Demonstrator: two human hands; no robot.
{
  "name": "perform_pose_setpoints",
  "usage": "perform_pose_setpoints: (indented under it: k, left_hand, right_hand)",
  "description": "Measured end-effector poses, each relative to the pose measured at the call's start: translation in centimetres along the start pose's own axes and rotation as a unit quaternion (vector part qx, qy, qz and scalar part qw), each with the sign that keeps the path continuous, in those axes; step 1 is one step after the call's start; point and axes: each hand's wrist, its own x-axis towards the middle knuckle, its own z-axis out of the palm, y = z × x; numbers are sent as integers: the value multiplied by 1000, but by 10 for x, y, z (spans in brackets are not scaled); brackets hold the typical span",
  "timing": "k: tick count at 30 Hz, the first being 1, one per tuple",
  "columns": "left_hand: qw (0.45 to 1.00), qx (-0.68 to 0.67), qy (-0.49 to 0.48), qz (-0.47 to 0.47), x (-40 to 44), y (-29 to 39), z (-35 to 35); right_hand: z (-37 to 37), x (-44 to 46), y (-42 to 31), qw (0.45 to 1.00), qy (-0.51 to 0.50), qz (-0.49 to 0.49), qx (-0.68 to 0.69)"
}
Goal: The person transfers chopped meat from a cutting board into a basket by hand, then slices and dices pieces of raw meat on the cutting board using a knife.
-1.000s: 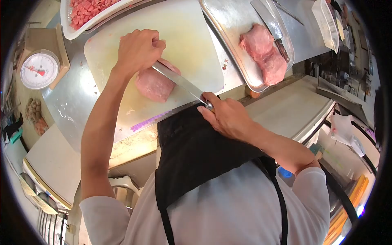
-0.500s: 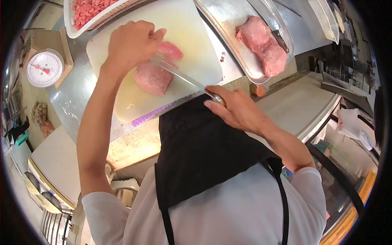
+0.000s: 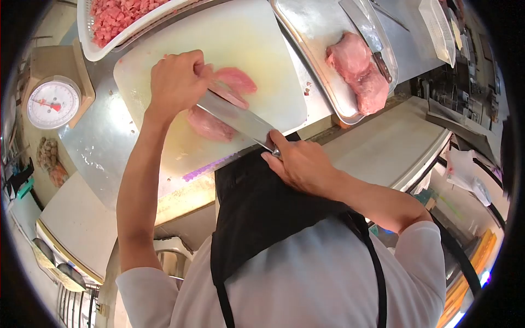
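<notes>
My right hand [image 3: 299,164] is closed round the handle of a large knife [image 3: 240,118], whose blade slants up and left across the pink meat. The main piece of meat [image 3: 210,124] lies on the white cutting board [image 3: 273,60], partly under the blade. Beyond the blade a cut slice [image 3: 236,80] lies flat, with another slice between it and the knife. My left hand [image 3: 179,79] is bent into a closed shape at the far end of the blade; its fingertips are turned away, and what they grip, if anything, is hidden.
A metal tray [image 3: 306,49] at the upper right holds more meat [image 3: 358,74] and a second knife [image 3: 381,66]. Diced meat fills a white basket [image 3: 98,52] at the upper left. A dial scale [image 3: 53,104] stands at the left.
A slice has come away and lies flat beyond the blade, with a second slice beside it. The knife blade now shows broader over the meat, and my left hand has shifted slightly.
</notes>
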Motion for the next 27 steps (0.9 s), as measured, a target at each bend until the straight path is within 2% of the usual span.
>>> perform_pose_setpoints:
  k: [6, 9, 12, 17, 23, 27]
  left_hand:
    - [996, 70, 51, -34, 2, -3, 6]
    - [992, 76, 97, -20, 6, -16, 5]
    - [995, 79, 58, -12, 14, -15, -6]
    - [997, 71, 18, -5, -10, 43, -35]
    - [999, 43, -8, -10, -23, 54, -19]
    - [999, 18, -21, -16, -13, 25, -13]
  right_hand:
    - [23, 39, 43, 994, 47, -89, 32]
    - [23, 46, 37, 994, 61, -89, 18]
    - [9, 39, 37, 990, 75, -104, 59]
    - [-23, -22, 27, 985, 34, -78, 151]
    - [-27, -47, 22, 994, -1, -26, 104]
    - [-23, -26, 7, 997, -10, -28, 69]
